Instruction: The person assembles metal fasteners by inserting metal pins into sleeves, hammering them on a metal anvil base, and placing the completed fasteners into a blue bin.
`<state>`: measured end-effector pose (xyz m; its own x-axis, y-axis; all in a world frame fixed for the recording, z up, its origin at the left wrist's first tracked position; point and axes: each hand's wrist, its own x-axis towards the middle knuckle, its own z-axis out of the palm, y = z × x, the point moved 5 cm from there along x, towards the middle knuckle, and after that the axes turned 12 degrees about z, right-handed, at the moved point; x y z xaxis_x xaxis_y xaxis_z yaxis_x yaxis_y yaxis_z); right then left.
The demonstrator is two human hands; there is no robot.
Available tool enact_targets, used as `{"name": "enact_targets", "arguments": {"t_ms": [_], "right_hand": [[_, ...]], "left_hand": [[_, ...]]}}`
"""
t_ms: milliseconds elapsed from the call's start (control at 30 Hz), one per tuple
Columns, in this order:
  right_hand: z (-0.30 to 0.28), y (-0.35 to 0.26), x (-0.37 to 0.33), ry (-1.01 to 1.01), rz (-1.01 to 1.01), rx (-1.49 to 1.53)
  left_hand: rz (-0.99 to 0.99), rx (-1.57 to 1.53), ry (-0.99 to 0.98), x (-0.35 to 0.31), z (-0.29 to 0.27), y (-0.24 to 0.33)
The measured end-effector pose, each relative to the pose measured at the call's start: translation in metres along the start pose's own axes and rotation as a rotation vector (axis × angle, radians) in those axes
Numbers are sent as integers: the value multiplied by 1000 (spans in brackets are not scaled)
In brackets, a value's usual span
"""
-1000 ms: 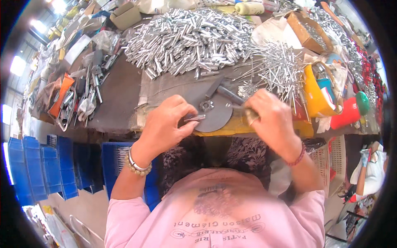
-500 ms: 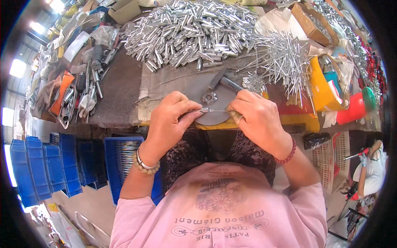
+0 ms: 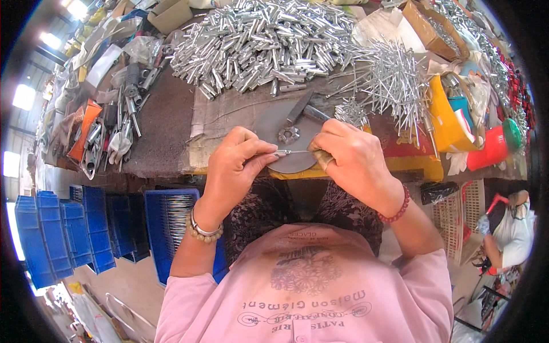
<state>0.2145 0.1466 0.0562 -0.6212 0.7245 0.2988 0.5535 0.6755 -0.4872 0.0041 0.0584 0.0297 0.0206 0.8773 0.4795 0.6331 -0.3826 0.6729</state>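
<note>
My left hand [image 3: 235,163] is closed, thumb and fingers pinching a short silver metal sleeve [image 3: 281,152]. A thin metal rod [image 3: 299,151] runs in line from the sleeve's right end to my right hand [image 3: 357,157], whose fingers are closed round its other end. Whether the rod sits inside the sleeve or only meets its end I cannot tell. Both hands are above a round dark grey plate [image 3: 294,164] at the table's front edge. Just beyond them on the plate lies a notched metal ring [image 3: 289,135]. A hammer [image 3: 299,108] lies behind it, its handle partly behind my right hand.
A large heap of metal sleeves [image 3: 257,46] covers the far table, with thin bolts or rods [image 3: 394,80] to its right. Tools [image 3: 130,97] lie left; a yellow container [image 3: 449,117] stands right. Blue crates [image 3: 166,200] are below left. Another person [image 3: 512,228] works at far right.
My right hand has shifted slightly left, shortening the bare length of rod between my hands. At far right, the other person's arm and a red object have moved.
</note>
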Motion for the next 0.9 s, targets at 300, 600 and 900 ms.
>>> {"name": "enact_targets", "arguments": {"t_ms": [300,600,900], "right_hand": [[3,3,3,11,-5,22],[11,6,6,14,-32,111],[-44,76,-14,199,345,172]], "left_hand": [[-58,-38,-24,-2,0,0],[-2,4,-10,0,3,2],[-3,69,-24,-3,-1,10]]}}
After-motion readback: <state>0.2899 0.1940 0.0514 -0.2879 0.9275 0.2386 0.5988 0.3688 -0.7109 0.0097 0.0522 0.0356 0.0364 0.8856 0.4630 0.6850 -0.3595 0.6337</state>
